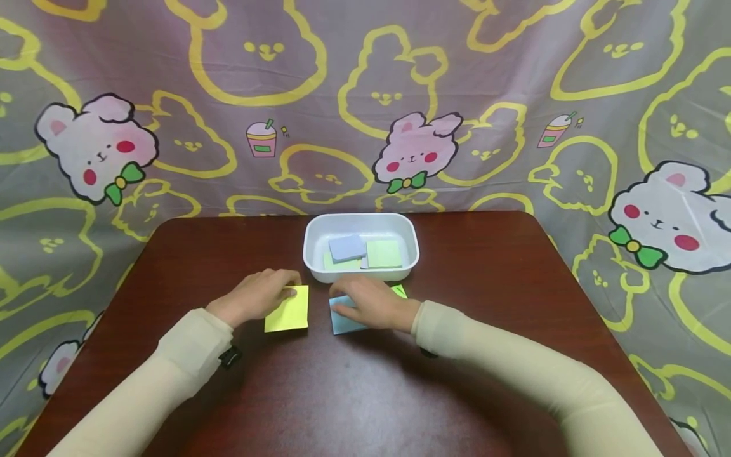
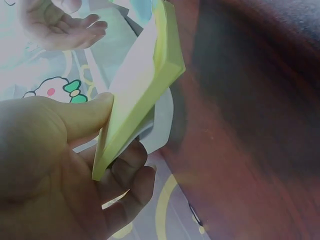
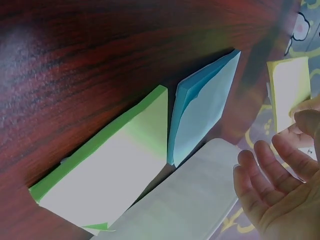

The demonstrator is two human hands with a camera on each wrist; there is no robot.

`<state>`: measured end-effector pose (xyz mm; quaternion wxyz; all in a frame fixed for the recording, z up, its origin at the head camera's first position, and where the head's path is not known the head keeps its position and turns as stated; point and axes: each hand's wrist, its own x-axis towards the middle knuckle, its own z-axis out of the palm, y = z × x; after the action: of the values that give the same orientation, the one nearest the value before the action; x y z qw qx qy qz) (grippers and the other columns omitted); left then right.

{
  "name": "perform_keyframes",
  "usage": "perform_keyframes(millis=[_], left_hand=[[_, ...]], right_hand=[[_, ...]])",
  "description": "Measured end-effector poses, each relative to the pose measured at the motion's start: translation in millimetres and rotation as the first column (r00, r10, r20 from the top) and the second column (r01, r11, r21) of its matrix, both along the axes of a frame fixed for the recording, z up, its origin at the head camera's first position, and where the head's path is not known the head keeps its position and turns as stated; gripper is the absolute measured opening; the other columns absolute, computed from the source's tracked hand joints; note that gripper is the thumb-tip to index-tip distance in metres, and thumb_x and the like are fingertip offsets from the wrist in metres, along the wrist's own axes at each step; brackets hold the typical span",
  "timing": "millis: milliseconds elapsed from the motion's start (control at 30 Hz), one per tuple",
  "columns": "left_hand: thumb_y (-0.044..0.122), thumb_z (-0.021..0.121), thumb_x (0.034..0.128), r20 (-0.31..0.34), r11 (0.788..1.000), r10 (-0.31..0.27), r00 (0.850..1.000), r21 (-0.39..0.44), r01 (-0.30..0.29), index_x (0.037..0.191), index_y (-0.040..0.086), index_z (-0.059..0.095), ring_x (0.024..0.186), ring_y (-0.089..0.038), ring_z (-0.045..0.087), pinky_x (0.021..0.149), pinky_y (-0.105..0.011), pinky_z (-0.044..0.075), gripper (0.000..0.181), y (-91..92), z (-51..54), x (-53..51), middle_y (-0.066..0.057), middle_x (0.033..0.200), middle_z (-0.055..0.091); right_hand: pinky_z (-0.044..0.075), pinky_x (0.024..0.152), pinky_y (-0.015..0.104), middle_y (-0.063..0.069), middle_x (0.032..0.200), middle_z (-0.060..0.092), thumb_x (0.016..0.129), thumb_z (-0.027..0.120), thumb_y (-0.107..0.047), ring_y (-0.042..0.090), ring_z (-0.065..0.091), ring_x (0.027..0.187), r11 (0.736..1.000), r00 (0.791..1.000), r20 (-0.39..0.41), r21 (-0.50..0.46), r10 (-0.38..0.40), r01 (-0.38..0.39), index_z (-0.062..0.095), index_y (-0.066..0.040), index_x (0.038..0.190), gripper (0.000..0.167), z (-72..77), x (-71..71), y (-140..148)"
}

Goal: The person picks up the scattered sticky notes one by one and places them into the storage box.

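My left hand [image 1: 259, 295] pinches a yellow sticky-note pad [image 1: 290, 311] by its edge, thumb on one face and fingers behind, as the left wrist view shows. The yellow pad [image 2: 140, 95] is tilted and held off the table. Over a blue sticky-note pad [image 1: 344, 322] hovers my right hand [image 1: 377, 301], its fingers loosely bent and gripping nothing. In the right wrist view the blue pad [image 3: 210, 110] lies beside a longer green sticky-note pad [image 3: 115, 160], both on the table. From the head, the right hand hides most of the green pad [image 1: 399, 291].
Just behind the hands stands a white plastic tray [image 1: 360, 277]. Inside it lie a lavender pad [image 1: 346, 247], a pale green pad [image 1: 384, 254] and another light green piece partly covered. Patterned cloth [image 1: 320, 127] hangs behind and beside the dark wooden table [image 1: 342, 406].
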<state>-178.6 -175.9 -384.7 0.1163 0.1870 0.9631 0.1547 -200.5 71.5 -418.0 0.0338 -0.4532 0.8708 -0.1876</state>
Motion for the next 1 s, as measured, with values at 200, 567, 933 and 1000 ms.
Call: perform_keyframes(millis=[200,567,933,1000], left_hand=[[0.010,0.062,0.0988,-0.018,1.000,-0.008,1.000,0.014,0.008,0.109,0.009,0.068,0.071,-0.016,0.053,0.061,-0.030,0.042,0.012,-0.5,6.5,-2.5,-0.001,0.084,0.064],[0.010,0.061,0.0998,-0.004,1.000,-0.010,1.000,0.020,0.010,0.111,0.009,0.068,0.077,-0.017,0.055,0.067,-0.033,0.045,0.013,-1.4,14.1,-7.3,-0.003,0.093,0.068],[0.011,0.060,0.1006,0.014,0.999,0.002,1.000,0.038,-0.002,0.111,0.009,0.068,0.074,-0.017,0.053,0.066,-0.033,0.044,0.014,-0.6,18.5,-15.4,-0.002,0.088,0.066],[0.011,0.060,0.1007,0.010,0.999,0.004,1.000,0.037,-0.004,0.113,0.009,0.068,0.074,-0.017,0.054,0.067,-0.034,0.045,0.015,0.4,19.8,-17.1,-0.003,0.091,0.067]], right_hand=[[0.055,0.091,0.033,0.000,0.110,0.073,0.098,0.066,-0.029,0.014,0.068,0.104,1.000,1.000,-0.016,0.011,-0.024,0.025,0.069,-0.010,0.114,0.024,5.2,-2.3,-2.1],[0.054,0.095,0.035,0.002,0.113,0.074,0.098,0.066,-0.030,0.017,0.068,0.108,0.999,0.999,-0.020,0.024,-0.039,0.040,0.070,-0.009,0.117,0.028,12.2,-5.2,-4.3],[0.055,0.090,0.035,0.003,0.111,0.073,0.099,0.065,-0.028,0.017,0.068,0.102,1.000,0.999,-0.022,0.008,-0.029,0.029,0.070,-0.007,0.118,0.028,16.2,-11.8,-6.4],[0.055,0.090,0.035,0.002,0.111,0.073,0.099,0.065,-0.027,0.016,0.068,0.103,0.999,0.999,-0.022,0.007,-0.033,0.033,0.070,-0.008,0.117,0.028,16.0,-13.6,-6.6]])
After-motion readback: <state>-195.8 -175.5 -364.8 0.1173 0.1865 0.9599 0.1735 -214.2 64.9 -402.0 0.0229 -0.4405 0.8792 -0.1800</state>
